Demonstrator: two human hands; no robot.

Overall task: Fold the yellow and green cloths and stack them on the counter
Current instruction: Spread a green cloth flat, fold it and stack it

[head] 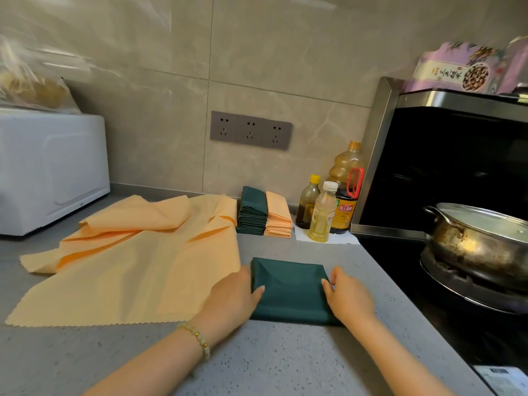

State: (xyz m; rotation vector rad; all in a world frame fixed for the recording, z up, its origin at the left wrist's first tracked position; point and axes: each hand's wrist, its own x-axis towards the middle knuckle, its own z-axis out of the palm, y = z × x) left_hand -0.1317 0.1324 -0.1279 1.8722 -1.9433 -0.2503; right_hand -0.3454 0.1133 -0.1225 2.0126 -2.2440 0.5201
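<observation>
A folded dark green cloth (290, 290) lies flat on the grey counter (257, 361) in front of me. My left hand (233, 295) holds its left edge, thumb on top and fingers curled at the edge. My right hand (350, 297) holds the right edge the same way. Unfolded yellow cloths (137, 258) lie spread and rumpled to the left. At the back by the wall stand two stacks side by side: folded green cloths (253, 211) and folded yellow cloths (278, 217).
A white appliance (48, 172) stands at the back left. Several bottles (328, 210) stand right of the stacks. A black stove (400, 258) with a steel pot (480, 238) borders the counter on the right. A socket strip (251, 130) is on the wall.
</observation>
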